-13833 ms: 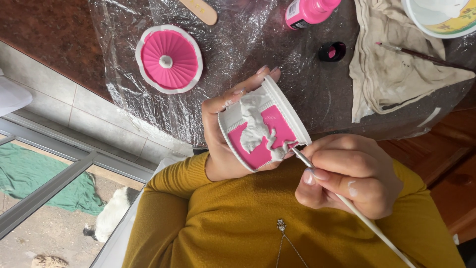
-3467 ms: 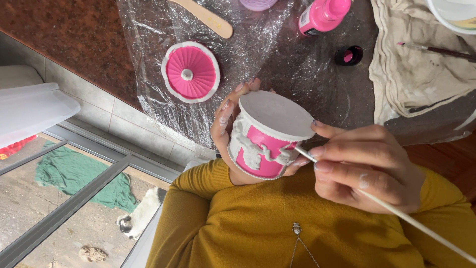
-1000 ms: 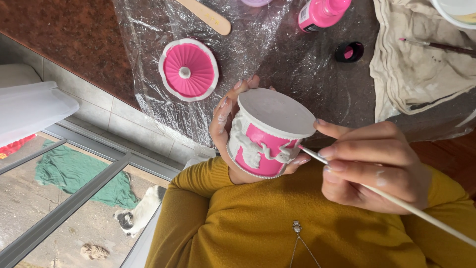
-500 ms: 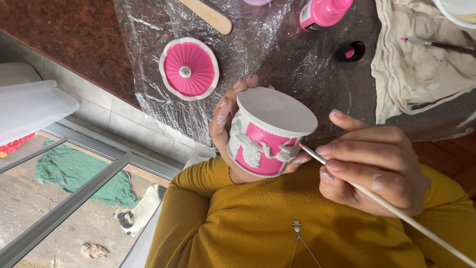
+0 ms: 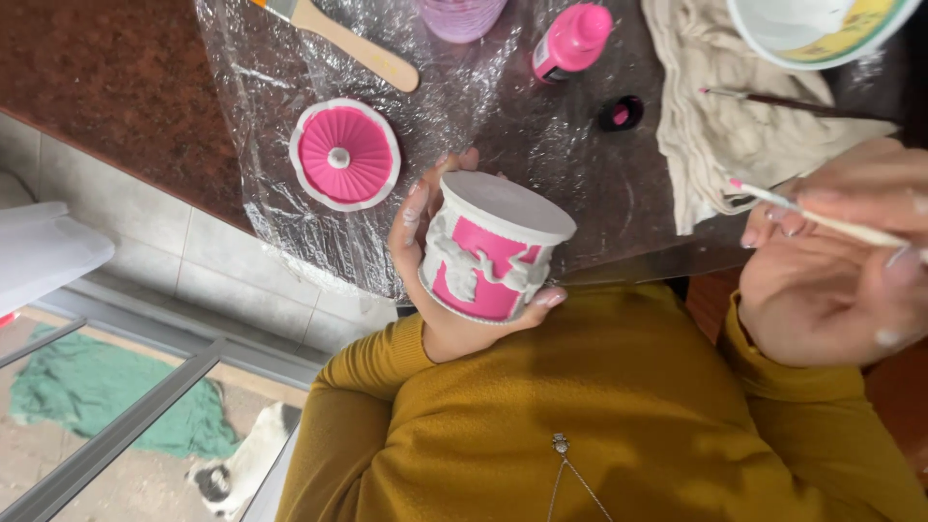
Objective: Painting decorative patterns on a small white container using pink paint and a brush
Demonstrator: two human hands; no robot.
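Hands first: my left hand [image 5: 437, 290] is closed around a small round pot [image 5: 493, 246], pink on the side with white raised ornament and a white base turned up toward the camera. Fingers wrap the far side of the pot, and the thumb presses its lower right edge. I hold the pot tilted, in the air just in front of my chest and above the near edge of the worktop [image 5: 106, 87]. My right hand [image 5: 831, 261] is well apart from the pot, over at the right edge of view, pinched shut on a thin paintbrush [image 5: 822, 217] whose pink-tipped end points left.

Going left to right over the rest: a grey tiled floor, a green cloth [image 5: 97, 406] and a black-and-white animal [image 5: 242, 464] lie below the worktop at lower left. Clear plastic sheeting [image 5: 261, 145] covers part of the dark reddish worktop. On that sheeting I note a wide brush with a wooden handle [image 5: 353, 48] at the top, and a round pink lid [image 5: 344, 155] with a white rim and white knob, lying just beside my left hand. Further right stand a pale purple cup [image 5: 462, 14], cut off by the top edge, and a pink paint bottle [image 5: 572, 41]. A small black cap [image 5: 620, 113] sits near the bottle. A beige rag [image 5: 735, 135] lies crumpled to the right, with a dark-handled brush [image 5: 793, 100] resting on it. A white bowl [image 5: 812, 34] with a yellow and green outer wall occupies the top right corner. My mustard sleeves [image 5: 580, 416] fill the lower part of view.
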